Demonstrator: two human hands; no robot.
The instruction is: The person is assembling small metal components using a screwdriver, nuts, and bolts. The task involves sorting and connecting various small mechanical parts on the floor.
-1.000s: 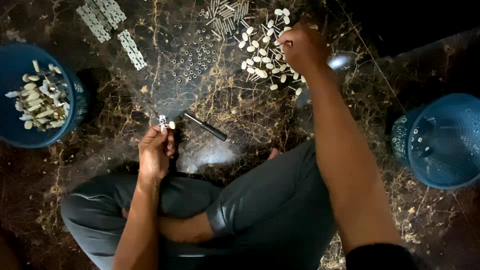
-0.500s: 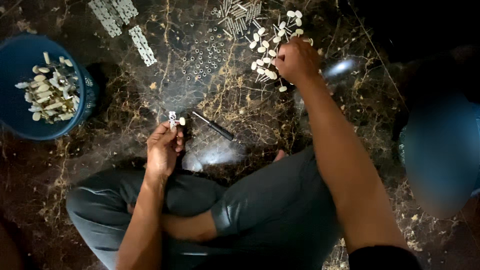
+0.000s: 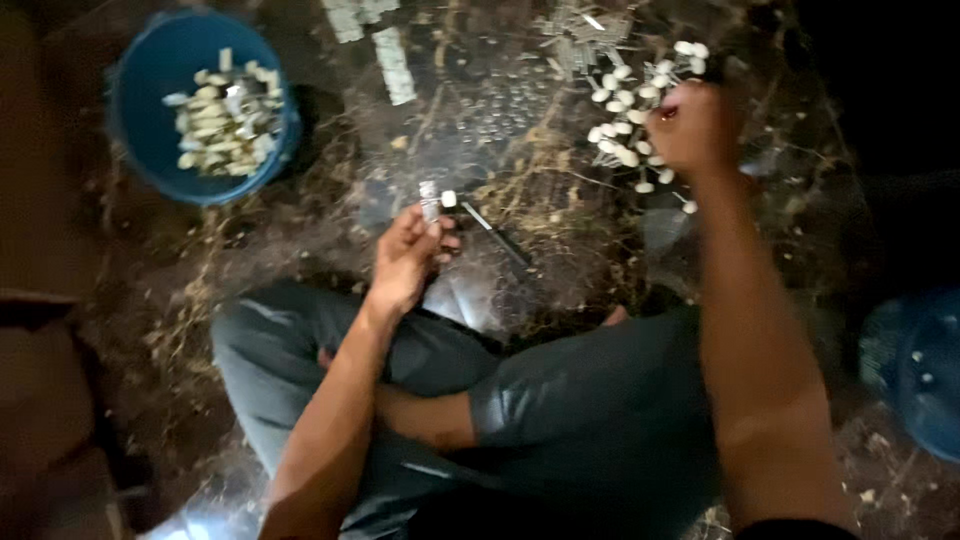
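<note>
I sit cross-legged on a dark floor. My left hand [image 3: 408, 255] is raised in front of my knees and pinches a small metal part with a white cap [image 3: 438, 203] between its fingertips. My right hand [image 3: 695, 128] reaches far forward, its fingers closed over a scattered pile of small white caps [image 3: 625, 110]; what it grips is hidden. A thin dark rod-shaped tool [image 3: 497, 236] lies on the floor just right of my left hand.
A blue bowl [image 3: 150, 110] holding several assembled white pieces stands at the upper left. Another blue bowl [image 3: 915, 370] is at the right edge. White perforated strips [image 3: 392, 62], rows of tiny metal bits [image 3: 500, 110] and dry straw litter the floor ahead.
The view has swung, so everything shifted right and down in the picture. My right hand stays on the white caps; my left hand keeps holding its small part, slightly raised.
</note>
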